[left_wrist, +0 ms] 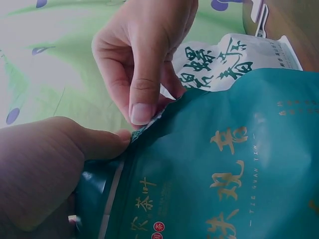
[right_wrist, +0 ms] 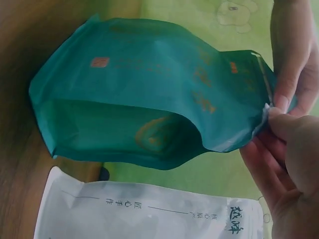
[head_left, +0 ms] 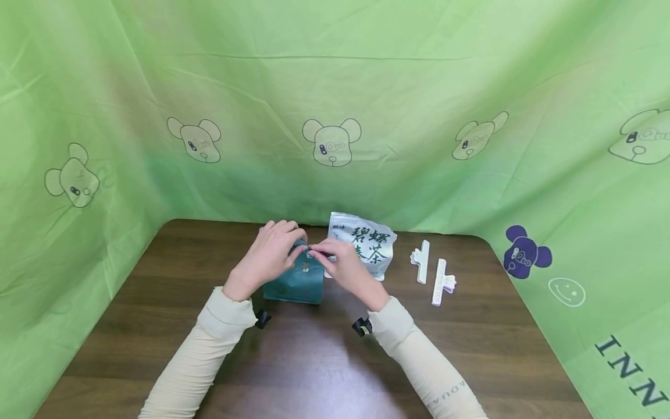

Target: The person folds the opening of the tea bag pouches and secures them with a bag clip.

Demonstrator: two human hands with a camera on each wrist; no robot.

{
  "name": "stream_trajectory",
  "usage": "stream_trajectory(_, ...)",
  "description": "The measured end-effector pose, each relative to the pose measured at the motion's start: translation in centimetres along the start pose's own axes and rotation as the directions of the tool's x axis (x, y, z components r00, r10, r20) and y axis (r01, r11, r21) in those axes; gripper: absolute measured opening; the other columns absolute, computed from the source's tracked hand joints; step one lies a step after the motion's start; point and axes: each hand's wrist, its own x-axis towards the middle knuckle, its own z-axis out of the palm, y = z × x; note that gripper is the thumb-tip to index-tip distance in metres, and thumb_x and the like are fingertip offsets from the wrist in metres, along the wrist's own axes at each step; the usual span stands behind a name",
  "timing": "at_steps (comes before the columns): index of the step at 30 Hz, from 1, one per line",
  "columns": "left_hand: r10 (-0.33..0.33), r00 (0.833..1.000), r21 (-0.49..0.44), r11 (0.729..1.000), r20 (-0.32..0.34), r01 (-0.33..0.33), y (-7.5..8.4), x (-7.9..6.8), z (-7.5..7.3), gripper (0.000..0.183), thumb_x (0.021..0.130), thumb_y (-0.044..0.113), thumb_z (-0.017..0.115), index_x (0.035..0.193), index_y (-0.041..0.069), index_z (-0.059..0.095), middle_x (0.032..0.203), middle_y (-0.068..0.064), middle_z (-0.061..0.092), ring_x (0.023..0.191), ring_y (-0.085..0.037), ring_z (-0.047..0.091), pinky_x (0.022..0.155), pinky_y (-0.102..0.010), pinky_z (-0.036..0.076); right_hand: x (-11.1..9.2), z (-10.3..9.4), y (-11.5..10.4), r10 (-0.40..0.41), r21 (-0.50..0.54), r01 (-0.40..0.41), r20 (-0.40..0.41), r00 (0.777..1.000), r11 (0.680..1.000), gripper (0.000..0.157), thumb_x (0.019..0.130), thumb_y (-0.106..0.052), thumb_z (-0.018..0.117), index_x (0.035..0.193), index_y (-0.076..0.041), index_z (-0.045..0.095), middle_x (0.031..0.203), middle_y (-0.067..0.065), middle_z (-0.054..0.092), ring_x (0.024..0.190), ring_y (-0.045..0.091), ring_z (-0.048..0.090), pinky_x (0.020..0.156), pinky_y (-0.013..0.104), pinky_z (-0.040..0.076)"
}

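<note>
A teal tea bag [head_left: 295,283] with gold characters stands upright on the wooden table. At its top edge, my left hand [head_left: 269,253] pinches the bag between thumb and fingers. My right hand [head_left: 346,265] pinches the same top edge close beside the left thumb, at the bag's right corner. In the left wrist view the teal bag's front [left_wrist: 199,164] shows a pale strip below the top. The right wrist view shows the bag's folded side [right_wrist: 114,129] and both hands meeting at the top. Whether the mouth is parted cannot be seen.
Behind the right hand stands a silver-white tea bag [head_left: 379,244] with dark green characters. Two white clips, one farther back [head_left: 423,262] and one nearer [head_left: 439,283], lie to its right on the table [head_left: 314,372]. A green printed curtain [head_left: 335,192] hangs around the back and sides.
</note>
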Motion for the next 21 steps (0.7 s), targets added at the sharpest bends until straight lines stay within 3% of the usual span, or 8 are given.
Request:
stream_trajectory(5, 0.005, 1.000, -0.009, 1.000, 0.009, -0.005, 0.1, 0.1, 0.0, 0.007, 0.093, 0.015, 0.076, 0.099, 0.014, 0.073, 0.094, 0.000, 0.066, 0.089, -0.022, 0.060, 0.076, -0.035, 0.041, 0.5, -0.3, 0.2, 0.086, 0.073, -0.087, 0.022, 0.996, 0.993, 0.009, 0.088, 0.000, 0.076, 0.097, 0.002, 0.078, 0.086, 0.012, 0.075, 0.073, 0.020, 0.072, 0.069, 0.023, 0.058)
stream_trajectory(13, 0.019, 1.000, -0.016, 1.000, 0.000, -0.019, 0.0, 0.1, 0.1, 0.007, 0.093, 0.014, 0.075, 0.099, 0.014, 0.073, 0.093, 0.000, 0.065, 0.088, -0.021, 0.059, 0.077, -0.034, 0.040, 1.2, -0.6, 0.5, 0.175, 0.111, -0.186, 0.100, 0.979, 0.976, 0.011, 0.090, -0.004, 0.076, 0.100, 0.000, 0.079, 0.091, 0.013, 0.077, 0.078, 0.021, 0.073, 0.069, 0.025, 0.059)
stream_trajectory(21, 0.031, 0.999, 0.002, 1.000, -0.010, -0.031, -0.1, 0.0, 0.0, 0.007, 0.093, 0.012, 0.075, 0.100, 0.014, 0.074, 0.093, 0.000, 0.065, 0.088, -0.021, 0.059, 0.076, -0.033, 0.038, 1.7, -0.4, 0.9, 0.185, 0.118, -0.203, 0.147, 0.972, 0.972, 0.010, 0.089, -0.002, 0.076, 0.098, 0.002, 0.078, 0.090, 0.014, 0.077, 0.079, 0.022, 0.073, 0.068, 0.030, 0.060)
